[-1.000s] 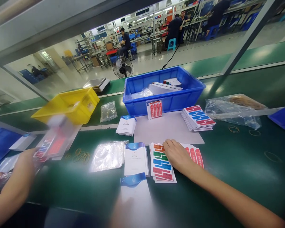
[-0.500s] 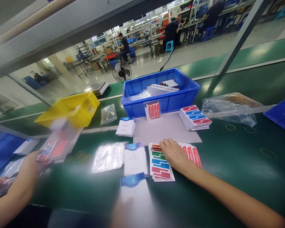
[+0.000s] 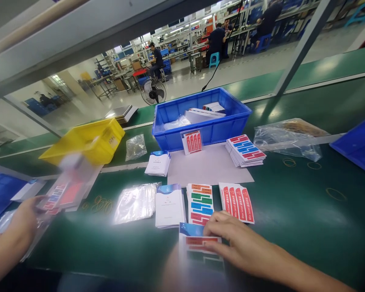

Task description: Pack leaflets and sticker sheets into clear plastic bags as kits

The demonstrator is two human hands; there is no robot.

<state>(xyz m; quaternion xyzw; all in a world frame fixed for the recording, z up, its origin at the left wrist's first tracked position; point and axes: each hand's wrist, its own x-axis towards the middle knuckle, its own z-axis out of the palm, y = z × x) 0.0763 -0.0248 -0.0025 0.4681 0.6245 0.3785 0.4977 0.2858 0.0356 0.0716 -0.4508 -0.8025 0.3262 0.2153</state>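
At the bottom centre, my left hand (image 3: 172, 265) is faint and blurred, closed on a blue-and-white leaflet (image 3: 191, 229). My right hand (image 3: 231, 239) pinches a coloured label sheet (image 3: 197, 241) against the front of that leaflet. Part of the sheet fades into blur. Just beyond lie a stack of blue-topped leaflets (image 3: 169, 207), a stack of multicoloured label sheets (image 3: 200, 202) and a stack of red label sheets (image 3: 237, 202). Clear plastic bags (image 3: 135, 202) lie to the left of the leaflets.
A blue bin (image 3: 200, 127) holds papers and plastic. Smaller stacks of leaflets (image 3: 157, 163) and label sheets (image 3: 246, 150) flank white paper (image 3: 207, 168). A yellow bin (image 3: 109, 142) and rubber bands (image 3: 101, 204) lie left. A co-worker's hand (image 3: 22, 221) handles plastic at far left.
My right hand has drawn a label sheet off the multicoloured stack and brought it toward me onto the leaflet. The leaflet in my left hand has shifted right.
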